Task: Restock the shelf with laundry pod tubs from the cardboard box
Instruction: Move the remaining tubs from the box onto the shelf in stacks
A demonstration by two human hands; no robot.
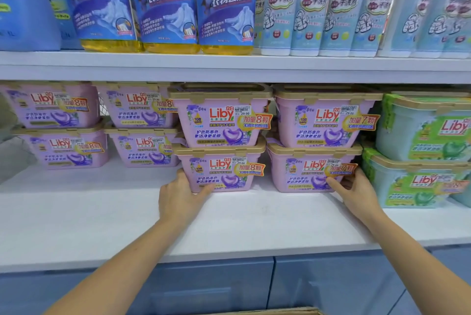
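White shop shelving, two levels in view.

Lower shelf: pink laundry pod tubs with tan lids, stacked two high, four stacks in all.
- Two rear stacks sit toward the back left corner.
- Two front stacks stand further forward, mid-shelf, side by side with a narrow gap between them.
- Green tubs, also two high, are just beside them toward the right edge.

Left hand: clamped on the lower left corner of the centre lower tub. The thumb lies across the front face near the base and the fingers wrap round the left side, out of sight. This tub rests on the shelf with the centre upper tub seated on its lid.

Right hand: clamped on the lower right corner of the right lower tub. One digit is stretched along the front face and the rest are round the right side. This tub is also flat on the shelf, and the right upper tub sits on top of it.

Both forearms reach in from below, well apart.

Upper shelf: yellow bottles with blue labels at left and centre, pale bottles to the right.

Below the lower shelf are blue cabinet doors. A strip of the cardboard box shows at the bottom edge of view; its contents are not visible.
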